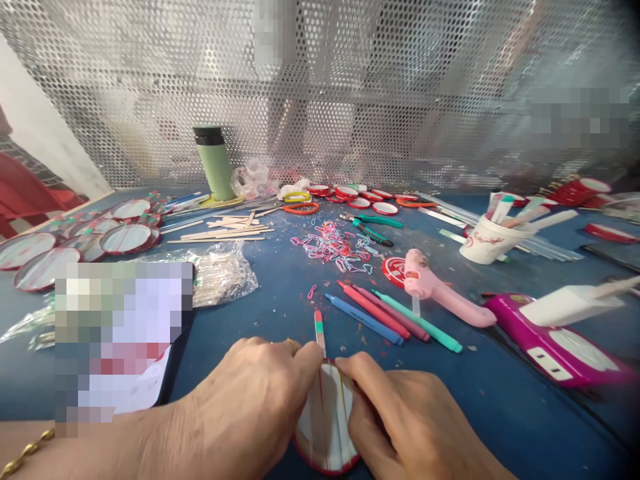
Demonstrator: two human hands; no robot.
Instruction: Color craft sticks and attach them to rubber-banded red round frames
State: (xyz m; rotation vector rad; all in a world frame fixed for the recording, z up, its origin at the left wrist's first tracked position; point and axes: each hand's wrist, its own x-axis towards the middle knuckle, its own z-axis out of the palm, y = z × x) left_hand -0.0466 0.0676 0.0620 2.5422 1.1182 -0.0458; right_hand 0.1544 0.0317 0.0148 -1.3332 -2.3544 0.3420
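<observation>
Blue surface (500,413), craft bits all over. Left hand (245,407) and right hand (410,427) near, middle, fingertips of both pinching far edge of round red-rimmed lid (323,433) lying flat between them. Pink glue gun (440,290) farther right. Coloured pens (390,313) just beyond hands. Striped stick (319,330) pokes out past lid's far edge.

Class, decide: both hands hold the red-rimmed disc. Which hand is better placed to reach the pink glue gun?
Probably the right. The right hand holds the right edge of the disc, and the glue gun lies ahead on that side. The left hand would have to cross the disc.
</observation>
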